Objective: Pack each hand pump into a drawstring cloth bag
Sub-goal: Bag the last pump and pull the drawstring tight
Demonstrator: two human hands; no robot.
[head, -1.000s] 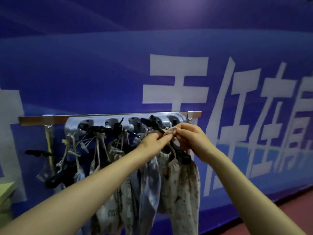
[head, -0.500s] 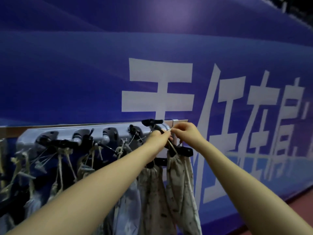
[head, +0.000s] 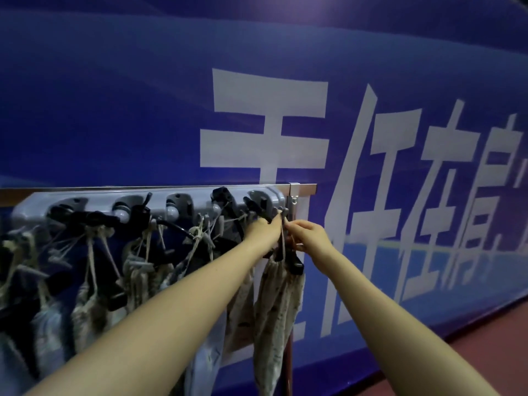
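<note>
Since the earlier frame, both hands have been shifted rightward along the rack, toward its right end hook. In the head view, the left hand [head: 264,228] is curled at the cord of the rightmost cloth bag [head: 278,312], and the cord is pinched by the right hand [head: 307,237]. A black hand pump [head: 294,260] protrudes from that bag's mouth. The grey hook rack [head: 148,200] carries other filled bags to the left. The step appears to be hanging the packed bag; next, the cord loop needs seating over the hook.

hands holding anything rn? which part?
Both hands, left hand and right hand, pinch the drawstring at the rack hook, above the rightmost cloth bag. Neither grips the bag's body.
</note>
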